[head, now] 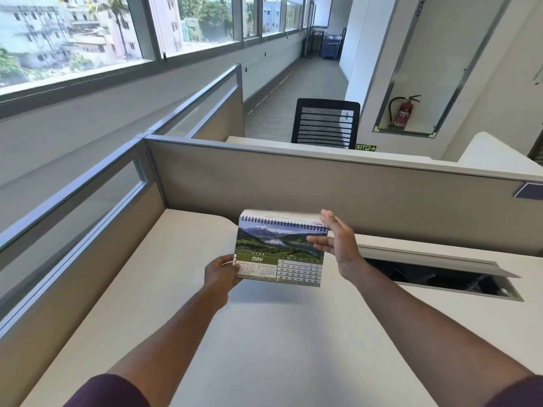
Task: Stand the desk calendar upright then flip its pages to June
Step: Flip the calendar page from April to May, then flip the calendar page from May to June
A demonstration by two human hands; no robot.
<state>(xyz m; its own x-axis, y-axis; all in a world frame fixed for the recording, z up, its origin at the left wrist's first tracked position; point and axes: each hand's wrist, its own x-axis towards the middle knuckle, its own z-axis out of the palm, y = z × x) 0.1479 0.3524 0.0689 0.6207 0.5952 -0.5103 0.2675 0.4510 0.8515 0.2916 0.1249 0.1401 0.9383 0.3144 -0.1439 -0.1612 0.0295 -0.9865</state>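
A spiral-bound desk calendar point(279, 251) is held above the white desk point(264, 333), its front page showing MAY with a mountain lake photo. My left hand point(220, 273) grips its lower left corner. My right hand point(338, 242) is at the top right corner by the spiral, thumb across the picture, fingers spread and reaching behind a blurred page folded over the top. The calendar's base does not touch the desk.
Beige cubicle partitions point(323, 183) wall the desk at the back and left. An open cable tray point(435, 274) is sunk into the desk at the right. A black mesh chair point(326, 123) stands beyond the partition.
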